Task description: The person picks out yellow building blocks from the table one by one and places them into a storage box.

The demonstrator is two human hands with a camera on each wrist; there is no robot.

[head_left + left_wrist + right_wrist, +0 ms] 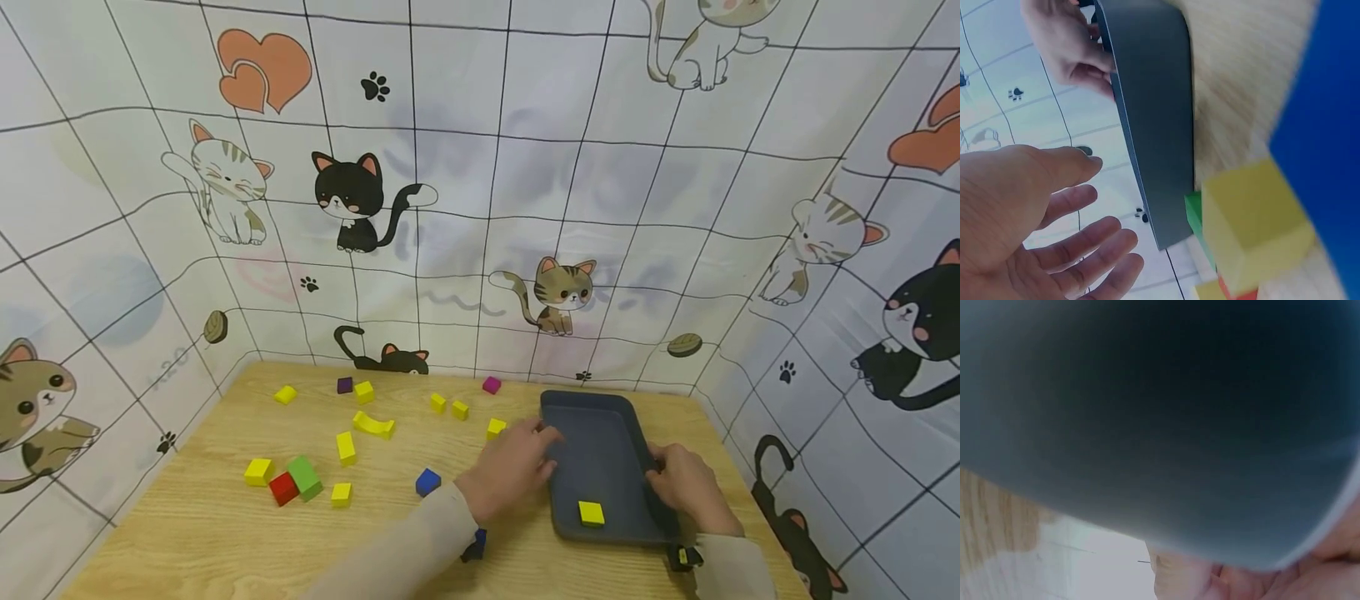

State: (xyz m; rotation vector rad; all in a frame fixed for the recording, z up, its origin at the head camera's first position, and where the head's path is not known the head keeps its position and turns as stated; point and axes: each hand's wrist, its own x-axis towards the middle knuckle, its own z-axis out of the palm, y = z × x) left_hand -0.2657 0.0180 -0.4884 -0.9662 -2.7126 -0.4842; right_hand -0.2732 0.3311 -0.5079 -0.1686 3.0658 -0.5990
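A dark grey tray (600,454) lies at the right of the table, with one yellow block (591,514) in its near end. My right hand (692,483) grips the tray's right rim, thumb on the inner side; in the right wrist view the tray's blurred wall (1147,456) covers most of that hand. Over the left rim hovers my left hand (510,467), its fingers (1094,250) loosely spread and holding nothing. Just beyond it sits a yellow block (496,428). A blue block (428,482) lies left of the wrist, and a dark blue block (476,546) is partly hidden beside the sleeve.
Several yellow blocks (346,448) are scattered over the wooden table's left half (225,533). Among them are a red block (284,488), a green block (304,477), a purple block (344,385) and a magenta block (491,385). Cat-print cloth (465,192) encloses the table's back and sides.
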